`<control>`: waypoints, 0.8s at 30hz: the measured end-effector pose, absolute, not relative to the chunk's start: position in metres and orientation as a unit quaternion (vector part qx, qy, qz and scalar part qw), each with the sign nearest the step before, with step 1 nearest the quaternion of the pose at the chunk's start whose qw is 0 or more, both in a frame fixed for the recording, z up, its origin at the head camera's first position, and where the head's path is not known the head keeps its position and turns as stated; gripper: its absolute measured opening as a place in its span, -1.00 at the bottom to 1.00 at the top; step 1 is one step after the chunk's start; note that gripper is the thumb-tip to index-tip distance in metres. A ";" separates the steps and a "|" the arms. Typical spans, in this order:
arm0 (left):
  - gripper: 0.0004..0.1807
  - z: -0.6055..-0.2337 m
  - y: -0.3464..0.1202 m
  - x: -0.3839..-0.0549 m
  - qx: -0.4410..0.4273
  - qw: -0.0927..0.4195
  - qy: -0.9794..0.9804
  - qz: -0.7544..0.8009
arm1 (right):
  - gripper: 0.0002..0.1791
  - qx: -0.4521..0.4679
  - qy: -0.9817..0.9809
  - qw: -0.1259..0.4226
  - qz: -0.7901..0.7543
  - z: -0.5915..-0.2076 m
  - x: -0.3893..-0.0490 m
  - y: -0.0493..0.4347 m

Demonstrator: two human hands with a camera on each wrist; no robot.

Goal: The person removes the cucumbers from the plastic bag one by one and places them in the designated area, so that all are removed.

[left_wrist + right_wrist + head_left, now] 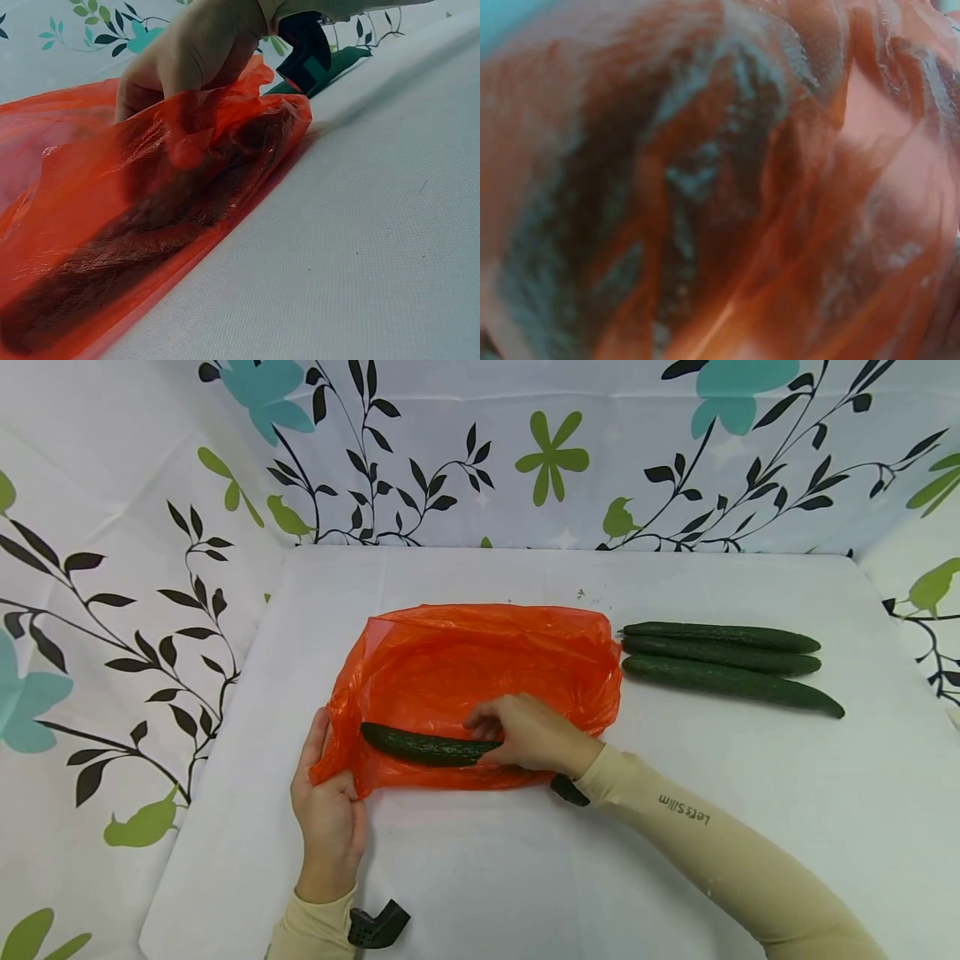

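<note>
An orange-red plastic bag [487, 647] lies spread on the table, its mouth pulled wide. Inside, along its near side, is a dark green cucumber [420, 747]. My right hand [540, 735] reaches over the bag and holds the cucumber's right part, which the hand hides. At the bag's left edge my left hand [330, 827] grips the plastic, thumb on the near corner. In the left wrist view, the right hand [195, 56] comes down into the bag [82, 187], and the cucumber's dark shape shows through. Crumpled film [802, 247] fills the blurred right wrist view.
Three more cucumbers [720, 657] lie side by side on the white table [750, 777], right of the bag. A patterned curtain [480, 443] hangs behind the table's far edge and continues along both sides. A black wrist mount [378, 925] sits at the left sleeve.
</note>
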State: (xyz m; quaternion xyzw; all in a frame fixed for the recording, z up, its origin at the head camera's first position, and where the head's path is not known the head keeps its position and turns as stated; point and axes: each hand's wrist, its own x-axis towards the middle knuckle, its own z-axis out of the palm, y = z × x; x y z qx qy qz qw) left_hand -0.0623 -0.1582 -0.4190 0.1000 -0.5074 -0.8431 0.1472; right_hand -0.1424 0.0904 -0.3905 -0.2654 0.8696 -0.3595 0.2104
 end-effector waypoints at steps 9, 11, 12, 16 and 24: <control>-0.08 -0.420 -0.158 -0.063 0.105 0.150 -0.506 -0.843 | -0.57 -0.251 0.900 0.203 -0.293 -0.397 -0.138 0.091; -0.08 -0.420 -0.158 -0.063 0.105 0.149 -0.508 -0.842 | -0.59 -0.248 0.904 0.201 -0.285 -0.398 -0.137 0.091; -0.08 -0.420 -0.158 -0.063 0.105 0.149 -0.509 -0.841 | -0.60 -0.247 0.905 0.199 -0.283 -0.398 -0.136 0.090; -0.10 -0.420 -0.158 -0.063 0.108 0.148 -0.511 -0.840 | -0.63 -0.251 0.906 0.194 -0.280 -0.398 -0.135 0.091; -0.10 -0.420 -0.158 -0.063 0.115 0.146 -0.513 -0.838 | -0.62 -0.269 0.897 0.186 -0.298 -0.399 -0.134 0.097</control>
